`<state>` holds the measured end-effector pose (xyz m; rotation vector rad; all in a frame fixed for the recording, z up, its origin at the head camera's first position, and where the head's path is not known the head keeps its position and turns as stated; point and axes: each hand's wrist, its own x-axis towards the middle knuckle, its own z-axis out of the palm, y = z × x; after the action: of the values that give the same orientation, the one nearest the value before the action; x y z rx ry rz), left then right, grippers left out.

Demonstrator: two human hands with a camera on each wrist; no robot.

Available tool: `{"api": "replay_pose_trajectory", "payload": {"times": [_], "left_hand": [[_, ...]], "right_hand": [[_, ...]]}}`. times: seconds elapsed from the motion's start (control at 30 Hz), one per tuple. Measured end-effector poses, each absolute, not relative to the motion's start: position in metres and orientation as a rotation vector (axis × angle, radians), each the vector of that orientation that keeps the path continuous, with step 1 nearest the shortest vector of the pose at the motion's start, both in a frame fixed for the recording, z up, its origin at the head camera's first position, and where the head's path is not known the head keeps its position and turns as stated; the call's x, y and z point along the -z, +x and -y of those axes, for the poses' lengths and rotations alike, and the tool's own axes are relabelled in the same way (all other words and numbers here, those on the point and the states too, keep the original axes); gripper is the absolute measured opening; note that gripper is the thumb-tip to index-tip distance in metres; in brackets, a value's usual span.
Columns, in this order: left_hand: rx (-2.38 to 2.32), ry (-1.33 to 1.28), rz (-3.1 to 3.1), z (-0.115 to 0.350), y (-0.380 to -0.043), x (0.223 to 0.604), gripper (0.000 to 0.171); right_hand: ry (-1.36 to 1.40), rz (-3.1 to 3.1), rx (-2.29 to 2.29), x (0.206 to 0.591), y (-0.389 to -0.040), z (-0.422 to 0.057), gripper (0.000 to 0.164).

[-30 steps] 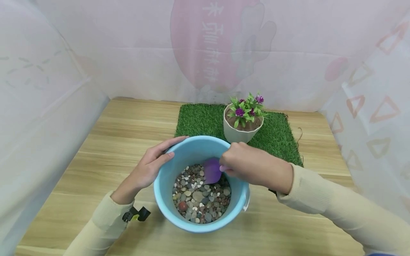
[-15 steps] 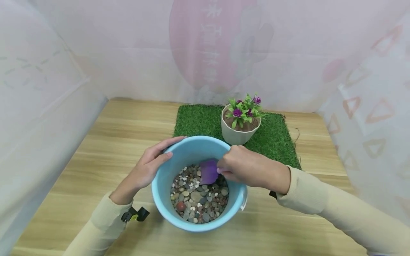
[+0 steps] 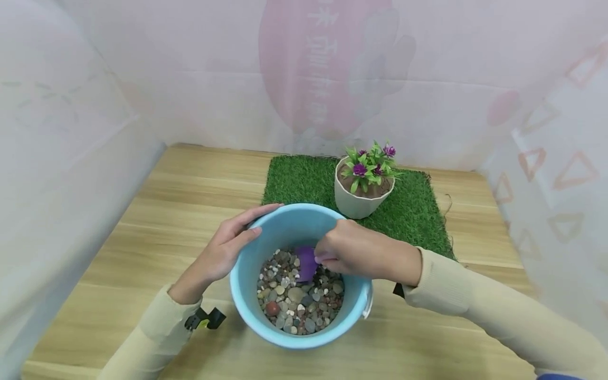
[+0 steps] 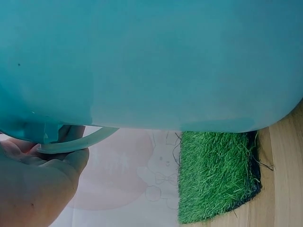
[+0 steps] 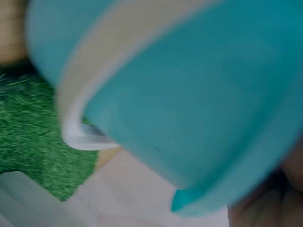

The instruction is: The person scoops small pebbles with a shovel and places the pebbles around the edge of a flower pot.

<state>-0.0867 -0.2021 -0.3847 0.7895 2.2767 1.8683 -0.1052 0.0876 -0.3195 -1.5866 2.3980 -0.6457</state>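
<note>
A light blue bucket [image 3: 240, 301] stands on the table with a layer of mixed pebbles [image 3: 294, 306] inside. My left hand [image 3: 216, 253] holds its left rim, thumb over the edge and fingers along the outside. In the left wrist view the fingers lie beside the white bucket handle [image 4: 85, 141]. Reaching over the right rim, my right hand [image 3: 363, 250] grips a small purple shovel [image 3: 306, 265], whose blade is down at the pebbles near the far side. The bucket wall [image 5: 199, 94] fills much of the right wrist view and hides the shovel there.
Behind the bucket lies a green artificial grass mat [image 3: 408, 221]. A white pot [image 3: 356, 203] with purple flowers stands on it, close to the bucket's far right rim. Patterned white cloth walls [image 3: 214, 95] enclose the wooden table [image 3: 157, 211] at the back and sides.
My right hand has moved the purple shovel leftward and lower into the pebbles. The left hand keeps its place on the rim; the head view has shifted slightly.
</note>
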Motion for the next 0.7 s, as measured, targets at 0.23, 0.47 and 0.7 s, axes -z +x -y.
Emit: {"api": "replay_pose_trajectory", "payload": {"times": [0.23, 0.47, 0.7], "left_hand": [[-1.86, 0.803, -2.291, 0.2023, -0.0872, 0.3836, 0.047], [-1.845, 0.811, -2.296, 0.2048, -0.088, 0.383, 0.047], [-1.85, 0.807, -2.287, 0.2043, -0.0871, 0.3838, 0.047]], "right_hand": [[-1.599, -2.363, 0.709, 0.3232, -0.1048, -0.0829, 0.014], [-1.587, -2.343, 0.742, 0.3272, -0.1021, -0.0787, 0.012], [-1.613, -2.309, 0.748, 0.3228, -0.0975, -0.0814, 0.01]]}}
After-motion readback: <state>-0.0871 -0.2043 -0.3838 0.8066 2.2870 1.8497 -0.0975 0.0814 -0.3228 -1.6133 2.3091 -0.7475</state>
